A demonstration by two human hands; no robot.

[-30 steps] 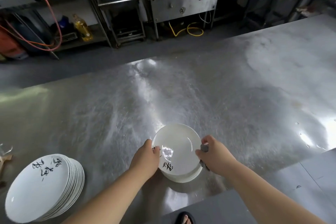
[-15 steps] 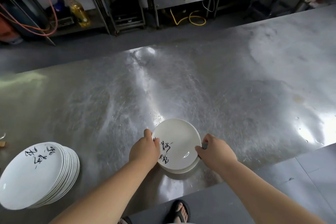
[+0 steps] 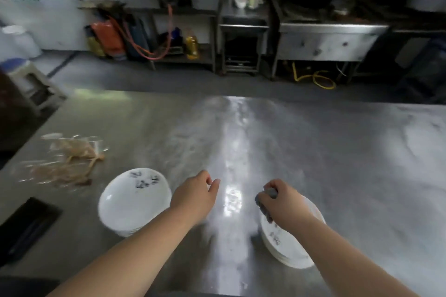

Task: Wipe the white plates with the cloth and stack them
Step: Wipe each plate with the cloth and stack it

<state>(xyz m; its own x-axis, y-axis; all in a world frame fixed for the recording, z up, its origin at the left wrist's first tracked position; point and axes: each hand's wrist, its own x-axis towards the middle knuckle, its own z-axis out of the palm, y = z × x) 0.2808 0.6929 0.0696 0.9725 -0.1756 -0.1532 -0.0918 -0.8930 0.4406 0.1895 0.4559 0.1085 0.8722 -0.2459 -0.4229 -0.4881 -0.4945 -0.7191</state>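
The right hand (image 3: 284, 205) is clutching the grey cloth (image 3: 263, 207) over one plate stack (image 3: 289, 251); the left hand (image 3: 195, 198) (loose, empty) is hovering beside the other stack (image 3: 130, 205).

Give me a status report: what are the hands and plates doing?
Left hand empty, fingers loose, between the two stacks. Right hand grips grey cloth above right plate stack. Left plate stack beside left hand. Nothing blocking either stack.

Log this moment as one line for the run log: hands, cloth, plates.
left hand: empty, between stacks | right hand: grips cloth over right plate stack | left plate stack: on table
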